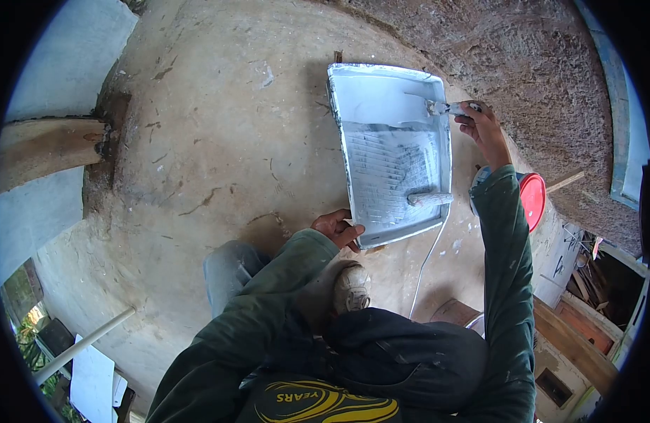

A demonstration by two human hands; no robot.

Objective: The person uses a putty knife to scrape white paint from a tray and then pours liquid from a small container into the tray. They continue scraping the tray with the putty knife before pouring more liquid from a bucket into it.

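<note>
A paint tray (pixel 343 151) smeared with white paint lies on the floor in front of me. My left hand (pixel 337 229) grips its near left corner, thumb over the rim. At the tray's far right side, my right hand (pixel 480 125) is closed around the handle of a paintbrush (pixel 446 108), whose bristles reach over the pool of white paint (pixel 378 99). A small paint roller (pixel 429 199) rests on the ribbed slope, near the right rim. Its thin wire handle (pixel 427 262) runs down toward my legs.
Right of the tray, partly behind my right sleeve, stands a bucket with a red lid (pixel 531 202). A wooden stick (pixel 566 181) pokes out beside it. My shoe (pixel 352 287) is close to the tray's near edge. A rough wall (pixel 508 49) borders the floor.
</note>
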